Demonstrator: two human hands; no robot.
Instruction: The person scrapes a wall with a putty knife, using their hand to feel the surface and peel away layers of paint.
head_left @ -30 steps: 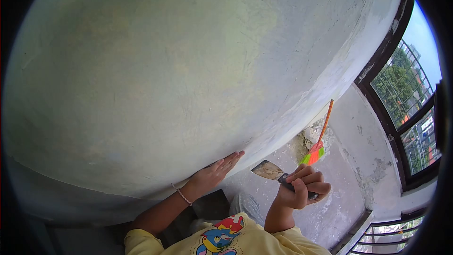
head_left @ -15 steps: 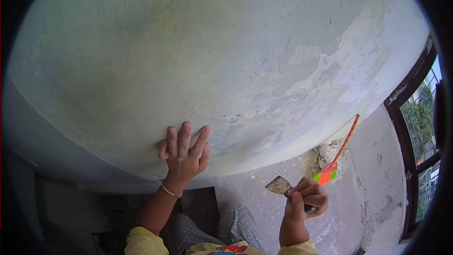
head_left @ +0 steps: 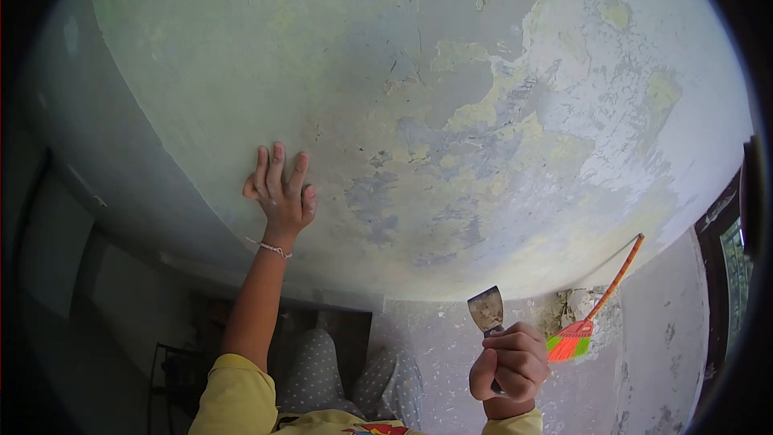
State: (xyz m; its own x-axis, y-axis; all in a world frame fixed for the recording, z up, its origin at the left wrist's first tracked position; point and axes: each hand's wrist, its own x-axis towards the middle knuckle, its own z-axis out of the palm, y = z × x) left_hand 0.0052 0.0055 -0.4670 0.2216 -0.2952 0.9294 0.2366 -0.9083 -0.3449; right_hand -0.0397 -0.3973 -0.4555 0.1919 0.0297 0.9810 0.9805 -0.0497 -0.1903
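Observation:
My left hand rests on a wall, fingers spread against its surface. A braided bracelet circles that wrist. In a fist, my right hand grips the dark handle of a putty knife, whose worn, stained blade points upward and stands apart from the wall. Across the middle and right, the wall's paint is peeling in ragged patches of grey, white and pale yellow-green. Most of the putty knife's handle is hidden by my fingers.
A broom with orange and green bristles leans at the right, its striped handle against the wall. Paint flakes litter the floor. A dark-framed window is at the far right. A dark metal stand is at lower left.
My left hand sits higher and further left in view, still on the wall. The putty knife's blade has turned more upright in my right hand. The view has shifted, showing more peeling wall.

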